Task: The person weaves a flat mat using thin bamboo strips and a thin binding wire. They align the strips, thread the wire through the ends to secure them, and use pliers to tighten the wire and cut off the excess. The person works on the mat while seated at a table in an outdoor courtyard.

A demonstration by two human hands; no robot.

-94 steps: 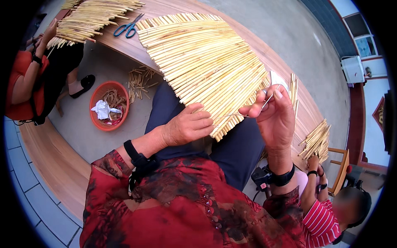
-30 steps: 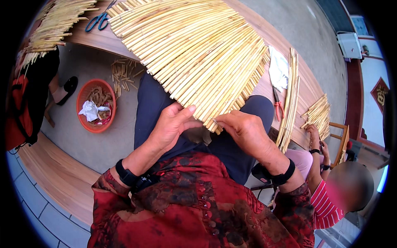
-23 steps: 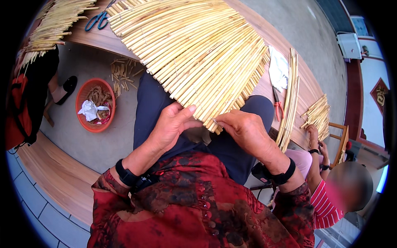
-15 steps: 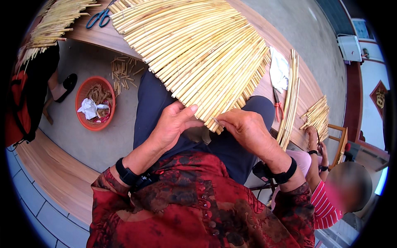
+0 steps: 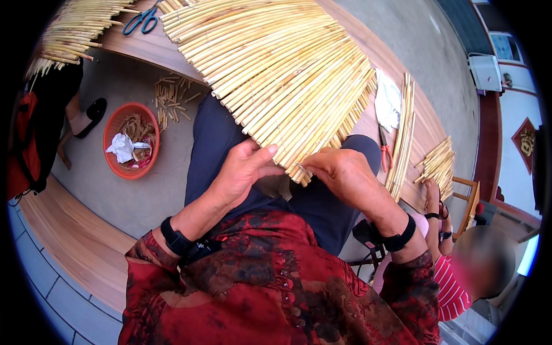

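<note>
1. While the left hand (image 5: 237,172) steadies the near edge, thumb above and fingers curled under, the stalk mat (image 5: 276,80) spreads ahead of both grips, narrow end between them, over knees (image 5: 210,135) and table (image 5: 426,123).
2. Right hand (image 5: 349,172): thumb and forefinger pinched together on the mat's narrow tip. Too small to tell whether a thin strand is caught too.
3. Doing it well, as I judge: left thumb firm near the stalk ends, yet light enough not to crack them; right fingertips close in, so the rows stay even.
4. Count, right of the right grip: one red-handled pliers (image 5: 386,152), near; one white cloth (image 5: 387,103), ahead; one long-stalk bundle (image 5: 403,138), past the pliers, stalks too overlapped to number; one short-stalk bundle (image 5: 438,164), farther, at a co-worker's hand (image 5: 432,198).
5. Count, left of the left grip: one orange basket (image 5: 125,171) on the floor (image 5: 167,190); scattered cut pieces (image 5: 167,96), uncounted; one blue-handled scissors (image 5: 144,15), well ahead; one second stalk spread (image 5: 80,29), farthest.
</note>
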